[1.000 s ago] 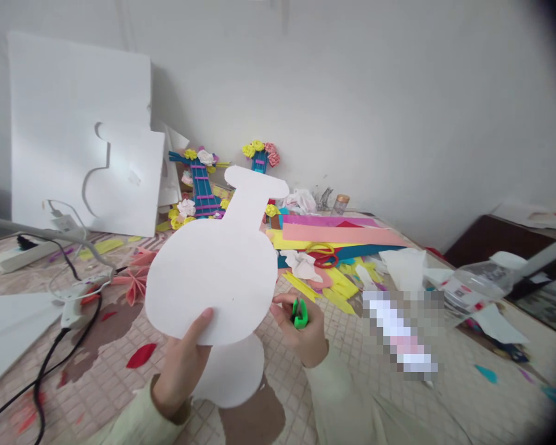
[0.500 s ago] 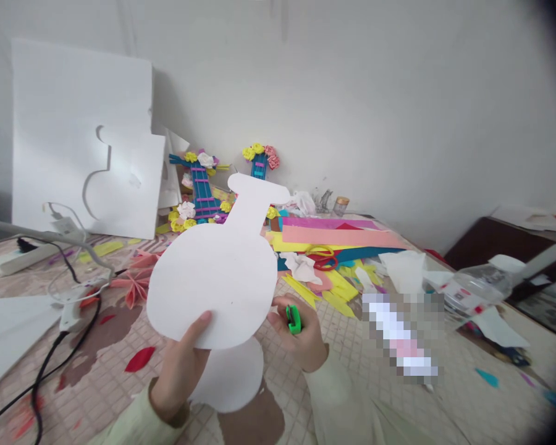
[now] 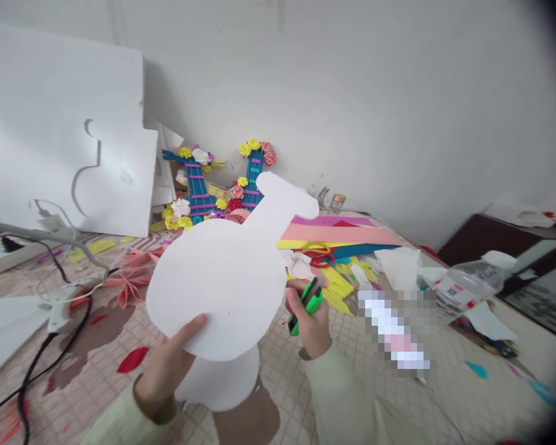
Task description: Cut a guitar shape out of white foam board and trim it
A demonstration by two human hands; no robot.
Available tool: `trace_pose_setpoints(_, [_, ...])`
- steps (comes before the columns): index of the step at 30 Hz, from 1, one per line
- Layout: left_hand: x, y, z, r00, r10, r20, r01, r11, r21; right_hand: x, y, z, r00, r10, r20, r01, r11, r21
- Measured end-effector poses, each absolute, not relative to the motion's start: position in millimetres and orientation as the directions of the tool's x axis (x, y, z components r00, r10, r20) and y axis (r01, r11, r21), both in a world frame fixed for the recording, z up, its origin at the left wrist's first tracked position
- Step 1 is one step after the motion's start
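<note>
A white guitar-shaped board cutout [image 3: 222,278] is raised over the table, its neck pointing up and to the right. My left hand [image 3: 171,361] grips its lower left edge, thumb on the front face; the other fingers are hidden behind. Beneath it shows another rounded white piece [image 3: 227,383], partly covered. My right hand [image 3: 312,318] is closed around a green and black utility knife [image 3: 312,300], just right of the cutout's body. Whether its blade is out, I cannot tell.
Behind stand decorated blue guitar shapes [image 3: 197,188] with paper flowers. A large white board [image 3: 69,123] leans on the wall. Left lie a glue gun [image 3: 69,300] and black cable [image 3: 81,330]. Paper strips [image 3: 343,232], scissors [image 3: 319,254] and a plastic bottle [image 3: 472,284] lie right.
The cutout has tilted, its neck swinging to the right. My right hand has risen slightly and turned, so more of the utility knife shows. My left hand keeps its grip.
</note>
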State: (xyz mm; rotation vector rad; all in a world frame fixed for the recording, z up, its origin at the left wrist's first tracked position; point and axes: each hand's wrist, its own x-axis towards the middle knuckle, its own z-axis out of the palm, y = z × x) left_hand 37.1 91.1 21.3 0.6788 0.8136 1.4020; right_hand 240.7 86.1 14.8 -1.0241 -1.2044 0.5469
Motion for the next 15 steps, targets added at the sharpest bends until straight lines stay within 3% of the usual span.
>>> trace_pose_setpoints(4, [33, 103, 27, 0.062, 0.987, -0.149, -0.552, 0.159, 0.819, 240, 88, 13, 0.270, 0.897, 0.349, -0.049, 0.374, -0.926])
trace_pose_setpoints(10, [43, 99, 30, 0.132, 0.971, -0.200, -0.701, 0.234, 0.673, 227, 87, 10, 0.277, 0.937, 0.212, -0.138, 0.257, -0.957])
trace_pose_setpoints(12, [47, 93, 30, 0.100, 0.968, -0.231, -0.667, 0.238, 0.706, 228, 89, 8, 0.291, 0.927, 0.238, -0.106, 0.278, -0.955])
trace_pose_setpoints(15, [44, 88, 31, 0.024, 0.968, -0.248, -0.624, 0.208, 0.753, 239, 90, 5, 0.263, 0.868, 0.421, 0.004, 0.435, -0.900])
